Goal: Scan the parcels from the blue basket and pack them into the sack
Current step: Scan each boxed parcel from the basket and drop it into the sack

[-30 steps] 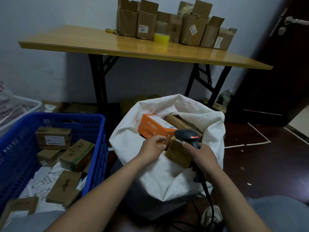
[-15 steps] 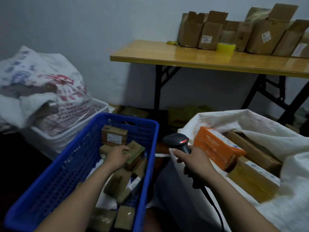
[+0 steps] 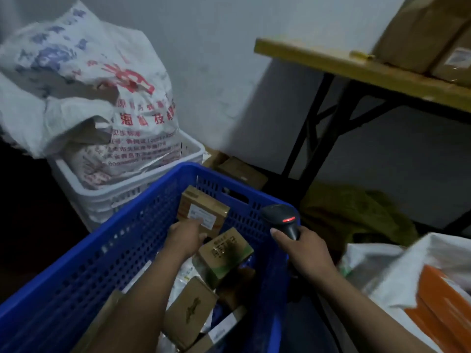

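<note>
The blue basket (image 3: 76, 271) sits in front with brown parcels (image 3: 224, 253) loose inside it. The white sack (image 3: 382, 281) gapes just beside it on the right. The left hand (image 3: 184, 236) reaches onto the labelled box (image 3: 201, 210) at the far end, though blur hides whether it grips. The right hand (image 3: 303, 250) clasps the scanner (image 3: 283, 217), red light on, over the rim. This looks like the picking-up step; next, the label should face the scanner.

Honestly couldn't tell if my left hand (image 3: 186, 236) gripped the labelled parcel (image 3: 204, 208), fingertips (image 3: 196, 222) were all blur; sack (image 3: 377, 266) at 4 o'clock got cut off.
</note>
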